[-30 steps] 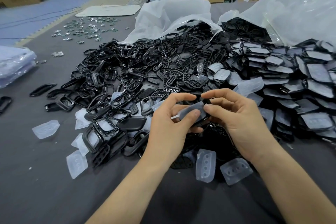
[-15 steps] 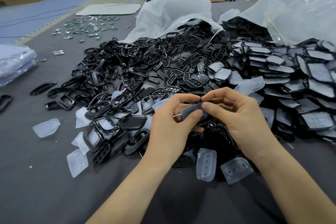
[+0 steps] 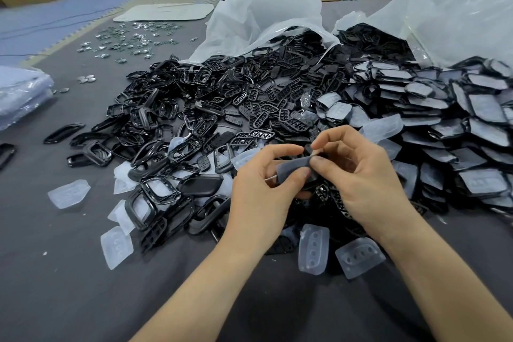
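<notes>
Grey piece (image 3: 291,171), where: held above the near edge of the black heap, between both hands, clear of the table.
Grey piece, long axis: runs low-left to high-right, from the left palm up to the right fingertips; the broad face is turned toward the camera.
Left hand (image 3: 261,197), pose: palm turned right with the wrist low. The thumb is curled onto the front face of the grey piece and the forefinger arches over its top edge, so the piece is gripped.
Right hand (image 3: 369,175), pose: back toward the camera, fingers bent inward. The thumb and forefinger pinch the upper right end of the grey piece, and the other fingers are curled behind.
Grey piece, look: matte and dull grey, flat and slightly bowed, with a pale sliver at the pinched end. Its far side is hidden.
Table (image 3: 69,286): covered in dark grey cloth.
Plastic bags (image 3: 266,16): clear and open, at the back, spilling black parts.
Black frames (image 3: 194,108): a loose heap, centre and left.
Dark shells (image 3: 458,125): overlapped in rows to the right of the hands.
Clear pads (image 3: 313,247): two lie just below the hands, others are scattered left.
Shiny bits (image 3: 133,41): strewn far left, well apart from the hands.
</notes>
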Available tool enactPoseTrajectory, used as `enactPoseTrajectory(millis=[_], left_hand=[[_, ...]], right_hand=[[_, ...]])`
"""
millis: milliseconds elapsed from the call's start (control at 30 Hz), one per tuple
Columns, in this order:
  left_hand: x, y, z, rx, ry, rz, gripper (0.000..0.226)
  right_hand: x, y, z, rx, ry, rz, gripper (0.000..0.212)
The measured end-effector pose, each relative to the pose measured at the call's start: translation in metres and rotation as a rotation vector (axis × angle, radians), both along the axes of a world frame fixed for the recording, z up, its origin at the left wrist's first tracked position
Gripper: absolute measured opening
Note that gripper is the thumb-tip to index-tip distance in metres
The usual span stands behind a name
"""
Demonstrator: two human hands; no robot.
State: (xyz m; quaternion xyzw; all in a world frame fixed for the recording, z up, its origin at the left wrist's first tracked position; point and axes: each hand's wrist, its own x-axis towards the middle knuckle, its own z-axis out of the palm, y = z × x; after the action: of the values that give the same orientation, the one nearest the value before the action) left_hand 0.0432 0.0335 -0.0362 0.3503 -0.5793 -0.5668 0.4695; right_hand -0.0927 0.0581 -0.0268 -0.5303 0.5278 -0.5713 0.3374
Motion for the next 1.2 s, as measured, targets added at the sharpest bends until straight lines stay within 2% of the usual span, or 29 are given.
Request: enactPoseTrajectory(millis=[100, 333, 567, 767, 1033, 1200], left_hand=[[-0.0014, -0.0002, 0.0013, 0.042, 0.066, 0.018, 0.014], [-0.0014, -0.0013, 0.0021, 0.05, 0.087, 0.049, 0.023], [0.0002, -0.0019, 0.0036, 0.014, 0.105, 0.038, 0.025], [0.0, -0.0029, 0.0012, -0.006, 0.083, 0.043, 0.026], [-0.0004, -0.0028, 0.0001, -0.025, 0.071, 0.046, 0.026], [-0.0007, -0.0023, -0.0007, -0.026, 0.073, 0.055, 0.028]], right_hand=[[-0.0025, -0.0008, 0.0003, -0.018, 0.019, -0.024, 0.027], [-0.0037, -0.0016, -0.0015, -0.048, 0.11, -0.03, 0.025], [-0.0059, -0.0006, -0.0006, -0.055, 0.046, -0.044, 0.024], [-0.0036, -0.0006, -0.0016, -0.087, 0.221, -0.116, 0.023], [-0.0033, -0.0008, -0.0013, -0.086, 0.204, -0.143, 0.019], [-0.0013, 0.0, -0.0013, -0.09, 0.285, -0.088, 0.02]])
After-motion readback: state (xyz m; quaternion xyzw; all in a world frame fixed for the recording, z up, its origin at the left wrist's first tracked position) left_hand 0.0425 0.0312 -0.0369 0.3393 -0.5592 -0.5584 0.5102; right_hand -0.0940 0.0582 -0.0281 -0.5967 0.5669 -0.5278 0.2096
